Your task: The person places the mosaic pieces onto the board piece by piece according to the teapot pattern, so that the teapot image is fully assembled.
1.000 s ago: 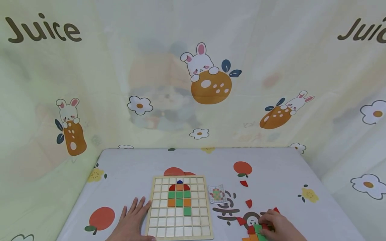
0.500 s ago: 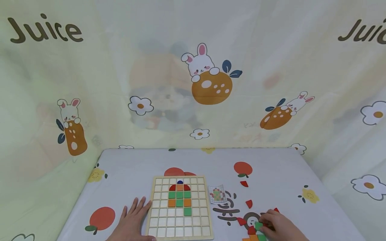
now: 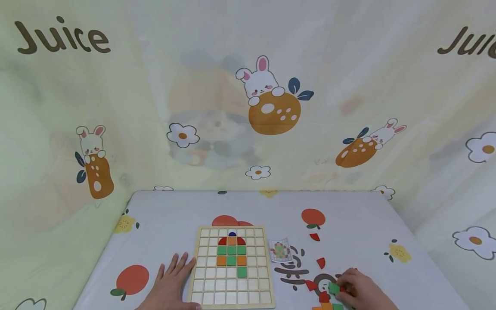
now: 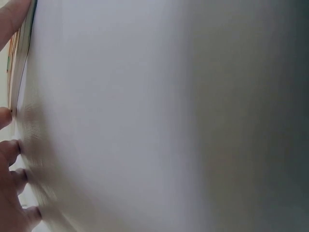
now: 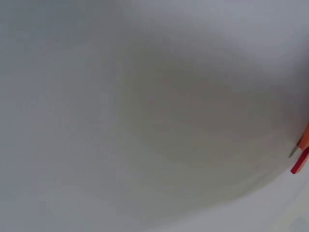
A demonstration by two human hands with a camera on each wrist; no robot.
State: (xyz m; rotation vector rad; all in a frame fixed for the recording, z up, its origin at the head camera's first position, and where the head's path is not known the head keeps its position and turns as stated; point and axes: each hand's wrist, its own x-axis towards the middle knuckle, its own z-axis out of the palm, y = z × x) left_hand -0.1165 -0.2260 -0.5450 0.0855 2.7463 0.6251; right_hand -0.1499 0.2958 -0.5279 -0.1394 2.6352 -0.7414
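Note:
My left hand (image 3: 172,284) lies with fingers spread along the left edge of a wooden grid board (image 3: 201,297). In the left wrist view its fingertips (image 4: 10,147) show beside the board's edge. Red, orange and green tiles (image 3: 231,250) and a blue half-round piece (image 3: 232,234) sit in the upper and middle cells of the grid. At the right, my right hand (image 3: 362,289) pinches a green square tile (image 3: 334,288) between thumb and fingers, over a small pile of tiles. Part of the pile is hidden by this hand.
A small pattern card (image 3: 280,250) lies at the board's right side. Loose red quarter-round pieces (image 3: 320,262) are scattered to its right. Orange tiles (image 3: 327,306) and another green tile (image 3: 338,307) lie near the lower frame edge. A printed curtain (image 3: 217,181) stands behind the table.
The green tile in my right hand has come away from the other green tile and shifted slightly away from me. My left hand stays at the board.

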